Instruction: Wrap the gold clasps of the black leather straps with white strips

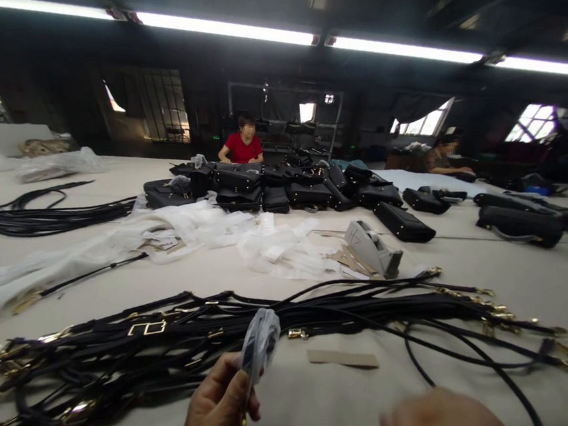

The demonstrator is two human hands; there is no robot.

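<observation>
Between the thumb and fingers of my left hand (224,403) is a coiled black strap (259,346), wrapped in clear plastic. A bit of gold metal pokes out below the fingers. My right hand (437,416) is a blur at the bottom edge, and its fingers cannot be made out. Just beyond both hands lies a long heap of black straps (344,314) with gold clasps and buckles. A brown strip of card (343,358) rests on the table between the hands and the heap.
A grey tape dispenser (372,248) stands past the straps, beside crumpled white wrapping (282,250). Black bags (307,194) are piled farther back. More black straps (47,212) lie at the left. A person in a red top (242,149) sits behind the bags; another person (442,157) is at the right.
</observation>
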